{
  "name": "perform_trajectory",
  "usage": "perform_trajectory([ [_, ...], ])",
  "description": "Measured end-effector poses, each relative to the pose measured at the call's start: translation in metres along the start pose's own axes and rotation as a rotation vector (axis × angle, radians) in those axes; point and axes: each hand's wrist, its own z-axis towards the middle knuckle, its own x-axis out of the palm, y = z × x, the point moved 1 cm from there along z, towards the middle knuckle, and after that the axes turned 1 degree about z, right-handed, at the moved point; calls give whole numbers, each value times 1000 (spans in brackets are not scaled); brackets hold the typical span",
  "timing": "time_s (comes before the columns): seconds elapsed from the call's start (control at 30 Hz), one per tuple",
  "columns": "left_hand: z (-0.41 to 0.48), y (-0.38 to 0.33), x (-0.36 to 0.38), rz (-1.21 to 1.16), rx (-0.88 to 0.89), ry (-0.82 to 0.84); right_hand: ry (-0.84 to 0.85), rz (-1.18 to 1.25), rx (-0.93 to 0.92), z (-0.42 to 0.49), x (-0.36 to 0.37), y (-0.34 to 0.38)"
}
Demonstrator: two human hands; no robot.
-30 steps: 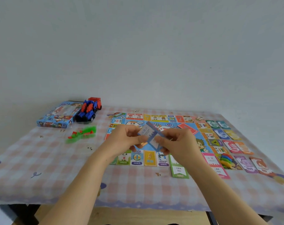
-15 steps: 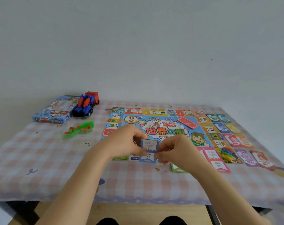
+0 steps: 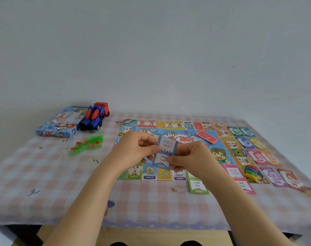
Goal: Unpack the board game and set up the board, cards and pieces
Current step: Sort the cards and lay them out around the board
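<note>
blue cards (image 3: pixel 166 150) are hovering over the near edge of the board (image 3: pixel 170 125), both grips pinching them, left hand (image 3: pixel 135 150) higher, right hand (image 3: pixel 192 157) lower. sliding one free and laying it flat beside the green card (image 3: pixel 197 185) is looking wisest.

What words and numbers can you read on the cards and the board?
"加拿大", "1300": blue card, pinched by the left hand and right hand.
"800": green card.
"中国": pink card.
"500": purple card.
"日本", "2000元", "1200元": near squares of the board.
"富翁": board's middle, partly hidden.
Box and far cards: too blurred to read.
</note>
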Motion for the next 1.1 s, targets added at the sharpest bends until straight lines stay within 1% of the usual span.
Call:
perform_trajectory([
  [0.1, 6, 3, -5, -39, -23, -106, -27, 87, -3, 7, 5, 7],
  [0.17, 16, 3, -10, -112, -62, -165, -96, 140, -29, 16, 7, 14],
  [0.3, 44, -4, -22, -222, -114, -190, -271, 69, -93, 38, 5, 28],
  [0.43, 72, -8, -28, -201, -134, -178, -314, 9, -110, 59, 2, 35],
  [0.53, 87, -8, -28, -222, -144, -112, -295, 65, -65, 74, -7, 38],
  [0.63, 97, -4, -25, -268, -163, -57, -224, 112, -17, 81, -18, 37],
  [0.73, 103, 0, -22, -239, -172, -60, -206, 107, 1, 84, -24, 32],
  [0.87, 98, 3, -12, -284, -184, -87, -203, 146, 37, 78, -26, 21],
  [0.97, 81, 8, -4, -275, -191, -57, -172, 101, 41, 63, -23, 10],
  [1.1, 53, 12, 5, -205, -181, -25, -106, 9, 51, 40, -14, 0],
])
